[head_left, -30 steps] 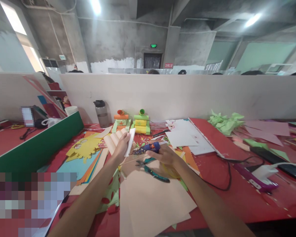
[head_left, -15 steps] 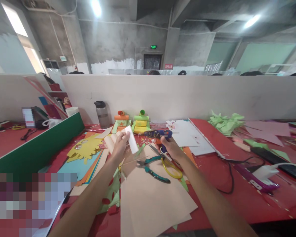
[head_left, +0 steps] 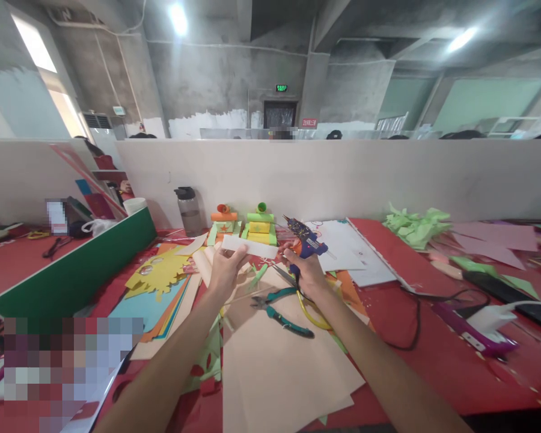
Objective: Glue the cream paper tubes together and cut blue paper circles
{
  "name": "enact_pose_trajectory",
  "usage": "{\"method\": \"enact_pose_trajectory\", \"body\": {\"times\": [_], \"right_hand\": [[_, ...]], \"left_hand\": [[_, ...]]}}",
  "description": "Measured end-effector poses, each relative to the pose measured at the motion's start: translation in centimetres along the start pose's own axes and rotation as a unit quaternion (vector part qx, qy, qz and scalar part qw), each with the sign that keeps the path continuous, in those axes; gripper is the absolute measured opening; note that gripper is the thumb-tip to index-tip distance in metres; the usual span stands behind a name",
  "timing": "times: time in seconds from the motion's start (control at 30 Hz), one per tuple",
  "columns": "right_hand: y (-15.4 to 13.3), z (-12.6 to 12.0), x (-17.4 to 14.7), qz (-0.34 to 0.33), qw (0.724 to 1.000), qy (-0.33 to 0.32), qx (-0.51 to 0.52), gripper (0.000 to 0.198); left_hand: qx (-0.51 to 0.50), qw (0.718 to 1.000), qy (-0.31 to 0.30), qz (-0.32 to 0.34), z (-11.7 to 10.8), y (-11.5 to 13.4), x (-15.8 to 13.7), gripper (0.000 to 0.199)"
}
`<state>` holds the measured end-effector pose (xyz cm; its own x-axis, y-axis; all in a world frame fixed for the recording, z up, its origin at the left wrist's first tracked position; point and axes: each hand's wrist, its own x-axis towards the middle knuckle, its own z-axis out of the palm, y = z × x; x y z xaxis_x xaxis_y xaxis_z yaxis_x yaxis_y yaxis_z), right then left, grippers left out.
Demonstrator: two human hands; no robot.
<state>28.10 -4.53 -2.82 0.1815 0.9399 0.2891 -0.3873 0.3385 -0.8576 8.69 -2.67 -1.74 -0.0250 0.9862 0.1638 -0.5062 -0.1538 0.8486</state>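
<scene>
My left hand (head_left: 226,270) is closed on a white paper strip (head_left: 255,247), which lies nearly level and points toward my right hand. In my right hand (head_left: 309,270) is a blue and orange glue gun (head_left: 307,239), its dark nozzle tilted up and to the left. Just below the hands, pliers with teal handles (head_left: 279,311) rest on beige paper sheets (head_left: 293,379). Scissors with yellow handles (head_left: 314,316) lie beside them, partly hidden by my right hand. Behind the strip stand two small paper models, one orange-topped (head_left: 224,222) and one green-topped (head_left: 260,222).
At left, yellow cut paper (head_left: 157,272) covers coloured sheets near a green divider (head_left: 76,264). A bottle (head_left: 189,211) stands by the partition. White boards (head_left: 365,258), crumpled green paper (head_left: 415,224) and a purple power strip (head_left: 473,331) with cables are at right.
The white strip has turned from steep to nearly level. My left hand has moved slightly right and rotated. The glue gun has tipped its nozzle upward, and the view has shifted slightly.
</scene>
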Motion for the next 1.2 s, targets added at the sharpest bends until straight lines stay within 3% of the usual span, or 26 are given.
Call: {"method": "enact_pose_trajectory", "body": {"times": [0.1, 0.3, 0.5, 0.63, 0.77, 0.83, 0.9, 1.03, 1.1, 1.2], "right_hand": [[0.5, 0.9, -0.6, 0.014, 1.0, 0.008, 0.005, 0.034], [1.4, 1.9, -1.0, 0.037, 0.994, 0.088, 0.053, 0.041], [1.2, 1.8, -0.9, 0.013, 0.995, 0.091, 0.049, 0.037], [0.6, 1.3, -0.6, -0.006, 0.995, 0.084, 0.057, 0.037], [-0.5, 0.1, 0.2, -0.026, 0.996, 0.076, 0.049, 0.041], [-1.2, -0.8, 0.6, -0.027, 0.998, 0.064, 0.005, 0.04], [-2.0, -1.6, 0.8, -0.045, 0.994, 0.044, -0.09, 0.037], [-3.5, -2.2, 0.6, -0.119, 0.935, -0.008, -0.334, 0.03], [-3.6, -2.0, 0.3, -0.127, 0.91, -0.047, -0.393, 0.027], [-3.0, -1.5, 0.0, -0.11, 0.893, -0.088, -0.427, 0.027]], "left_hand": [[-0.008, 1.0, -0.002, 0.014, 0.1, -0.3, -0.1, 0.046], [0.009, 0.998, -0.016, 0.066, 0.6, -1.0, -0.8, 0.048], [0.097, 0.992, -0.041, 0.068, 0.8, -1.4, -1.6, 0.046], [0.122, 0.982, -0.123, 0.081, 0.6, -1.0, -1.7, 0.043], [0.12, 0.949, -0.292, 0.016, -0.6, 0.5, -0.9, 0.062], [0.14, 0.919, -0.368, -0.013, -1.5, 1.7, -0.4, 0.075], [0.16, 0.903, -0.399, -0.016, -2.2, 3.0, -0.1, 0.078], [0.252, 0.904, -0.345, -0.001, -2.5, 4.4, -0.2, 0.055], [0.31, 0.895, -0.322, 0.014, -2.1, 4.2, -0.4, 0.049], [0.367, 0.866, -0.339, 0.03, -1.3, 3.3, -0.7, 0.044]]}}
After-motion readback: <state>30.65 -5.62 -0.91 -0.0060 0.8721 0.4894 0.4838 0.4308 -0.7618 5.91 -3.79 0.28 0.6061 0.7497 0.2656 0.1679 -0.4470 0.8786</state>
